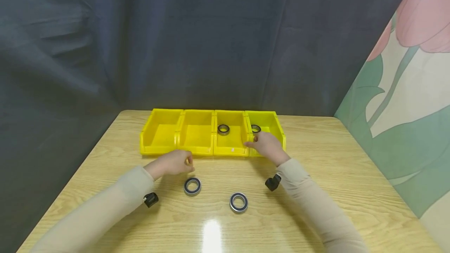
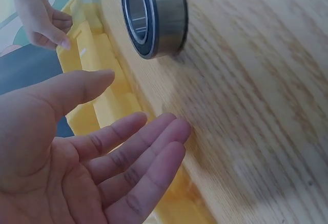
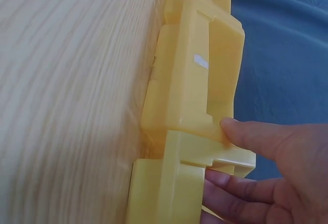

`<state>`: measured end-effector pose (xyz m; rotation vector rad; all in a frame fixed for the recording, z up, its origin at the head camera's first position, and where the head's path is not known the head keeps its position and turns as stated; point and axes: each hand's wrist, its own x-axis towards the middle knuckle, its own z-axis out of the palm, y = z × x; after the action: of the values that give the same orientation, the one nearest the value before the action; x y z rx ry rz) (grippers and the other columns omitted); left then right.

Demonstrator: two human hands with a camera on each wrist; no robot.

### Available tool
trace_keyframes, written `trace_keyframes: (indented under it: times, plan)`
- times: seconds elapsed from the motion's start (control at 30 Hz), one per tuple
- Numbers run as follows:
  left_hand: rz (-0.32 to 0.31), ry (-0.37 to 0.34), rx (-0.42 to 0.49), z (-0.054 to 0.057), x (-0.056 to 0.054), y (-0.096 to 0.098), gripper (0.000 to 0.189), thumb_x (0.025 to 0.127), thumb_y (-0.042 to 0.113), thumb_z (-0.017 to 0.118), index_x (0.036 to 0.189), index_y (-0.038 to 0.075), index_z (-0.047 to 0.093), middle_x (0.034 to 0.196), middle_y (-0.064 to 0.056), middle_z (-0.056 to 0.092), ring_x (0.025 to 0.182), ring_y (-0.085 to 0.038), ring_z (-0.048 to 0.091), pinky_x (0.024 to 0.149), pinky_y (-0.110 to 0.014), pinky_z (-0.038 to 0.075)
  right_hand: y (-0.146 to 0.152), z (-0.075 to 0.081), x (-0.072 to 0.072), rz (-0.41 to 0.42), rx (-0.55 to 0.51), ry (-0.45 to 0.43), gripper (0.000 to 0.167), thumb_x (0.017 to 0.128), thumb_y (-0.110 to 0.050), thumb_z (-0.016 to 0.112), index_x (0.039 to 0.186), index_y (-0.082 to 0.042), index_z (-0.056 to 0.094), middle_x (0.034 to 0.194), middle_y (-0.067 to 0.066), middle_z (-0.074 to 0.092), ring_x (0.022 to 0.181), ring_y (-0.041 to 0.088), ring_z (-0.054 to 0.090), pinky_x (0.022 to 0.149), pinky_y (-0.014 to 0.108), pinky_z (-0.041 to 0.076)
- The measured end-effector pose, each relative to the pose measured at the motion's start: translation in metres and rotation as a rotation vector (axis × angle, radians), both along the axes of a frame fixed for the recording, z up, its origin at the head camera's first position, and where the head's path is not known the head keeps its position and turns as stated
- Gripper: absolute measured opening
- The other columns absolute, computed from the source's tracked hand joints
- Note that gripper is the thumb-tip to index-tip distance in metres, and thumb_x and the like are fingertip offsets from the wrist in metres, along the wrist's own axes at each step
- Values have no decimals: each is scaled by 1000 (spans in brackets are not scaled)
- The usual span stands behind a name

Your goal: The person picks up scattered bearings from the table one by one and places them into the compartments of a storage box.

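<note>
My left hand [image 1: 174, 162] is held above the table, its fingers loosely bent and nothing between them. Close to it lies a ball bearing [image 1: 192, 186] with a dark seal, seen large in the left wrist view as a steel-rimmed bearing [image 2: 164, 19]. Another bearing [image 1: 238, 202] lies nearer the front. Over the front of the rightmost yellow bin [image 1: 279, 138] is my right hand [image 1: 268, 147], thumb and fingers apart on either side of the bin walls. Just behind it a bearing [image 1: 256, 129] sits inside that bin, partly hidden. One more bearing [image 1: 223, 129] rests in the bin beside it [image 1: 232, 149].
Two further yellow bins, the far left one [image 1: 159, 149] and its neighbour [image 1: 195, 150], complete the row near the table's back edge. A dark curtain [image 1: 211, 42] hangs behind the wooden table [image 1: 316, 159]. On the right stands a flower-patterned wall [image 1: 415, 120].
</note>
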<state>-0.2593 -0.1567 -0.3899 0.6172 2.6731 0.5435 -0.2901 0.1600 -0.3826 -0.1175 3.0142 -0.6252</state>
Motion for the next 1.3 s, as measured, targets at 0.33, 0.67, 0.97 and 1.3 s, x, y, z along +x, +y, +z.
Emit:
trace_keyframes:
  times: [0.33, 0.67, 0.97, 1.3]
  plan:
    - [0, -15, -6, 4, 4, 0, 24, 90, 27, 68, 101, 7, 62, 82, -1, 60, 68, -16, 52, 61, -29, 44, 33, 2, 10, -29, -11, -50, 48, 87, -45, 68, 63, -14, 39, 57, -4, 26, 53, 12, 26, 52, 27, 22]
    - [4, -35, -15, 10, 7, 3, 25, 90, 27, 67, 104, 7, 61, 76, -1, 57, 62, -14, 48, 57, -27, 41, 55, 9, 17, -29, 9, -116, 43, 88, -44, 66, 67, -12, 47, 59, -3, 31, 55, 13, 31, 52, 27, 26]
    - [-15, -27, -23, 11, 6, 4, 25, 91, 26, 67, 105, 6, 62, 71, -1, 53, 60, -13, 46, 56, -26, 39, 56, 13, 15, -34, 72, -196, 48, 90, -44, 65, 108, 0, 63, 82, 7, 57, 76, 21, 50, 66, 32, 39]
    - [-14, -27, -2, 18, 4, 12, 27, 91, 27, 67, 107, 6, 61, 70, 0, 54, 60, -13, 45, 55, -26, 40, 55, 12, 8, -12, 78, -223, 48, 92, -41, 63, 116, 1, 59, 87, 8, 57, 81, 22, 51, 70, 34, 40]
